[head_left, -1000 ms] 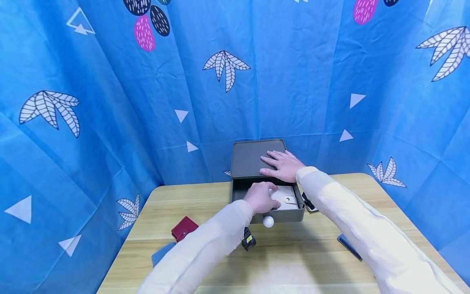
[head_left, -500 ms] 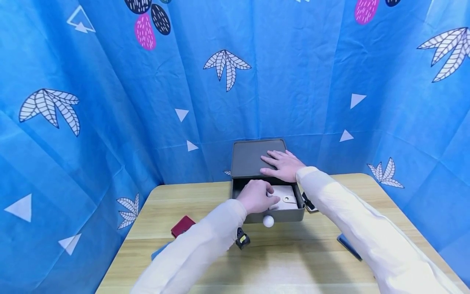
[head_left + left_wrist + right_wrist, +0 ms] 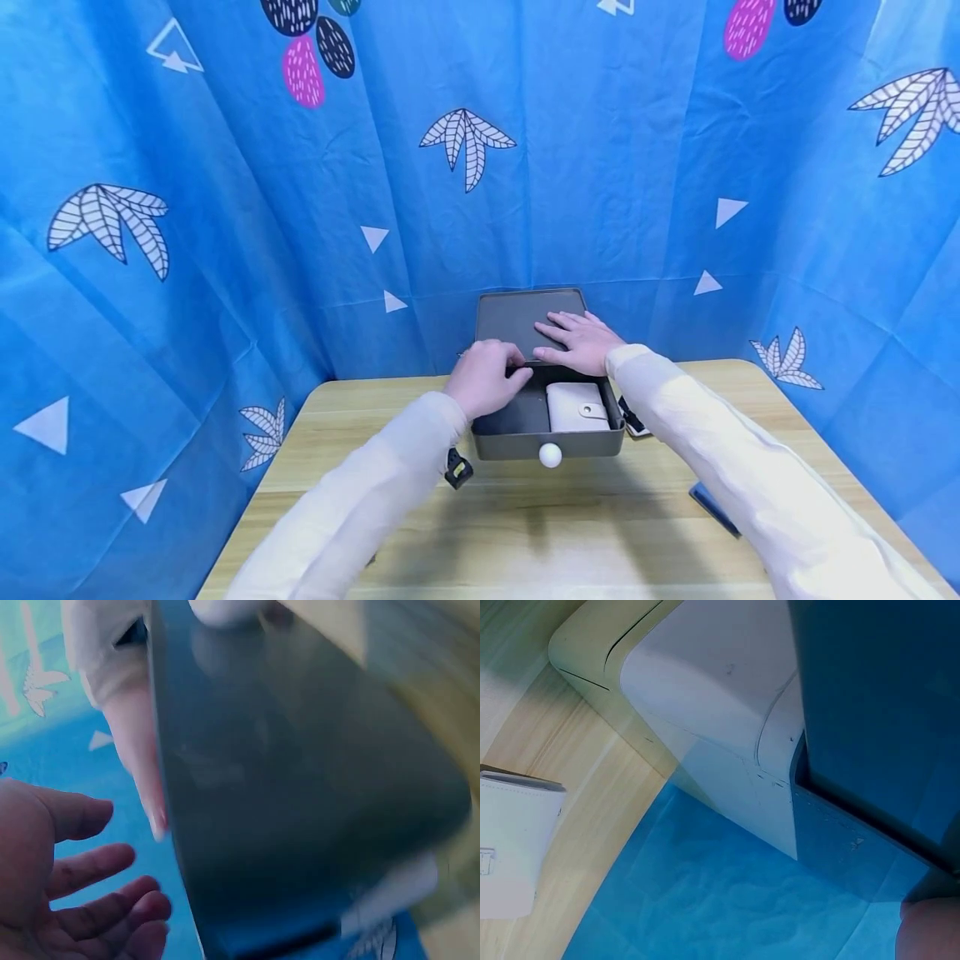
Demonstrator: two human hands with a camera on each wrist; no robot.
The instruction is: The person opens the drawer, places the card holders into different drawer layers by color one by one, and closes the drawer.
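Head view shows us a white wallet [image 3: 576, 408] with a snap strap, lying in the right part of the pulled-out drawer [image 3: 513, 447], whose front carries a round white knob [image 3: 550, 455]. We see the left hand [image 3: 486, 379] above the drawer's left part, its fingers loosely bent and ungripped, as the left wrist view also shows. Our right hand [image 3: 581, 343] lies on top of the grey box [image 3: 504, 321], fingers spread and straight. Just beside the box, partly hidden by the right sleeve [image 3: 697, 433], we make out a black-and-white item [image 3: 634, 419]. Further right, a flat blue item [image 3: 715, 508] lies on the wooden tabletop [image 3: 570, 533]. Behind everything hangs a blue curtain [image 3: 600, 192] printed with leaves and triangles.
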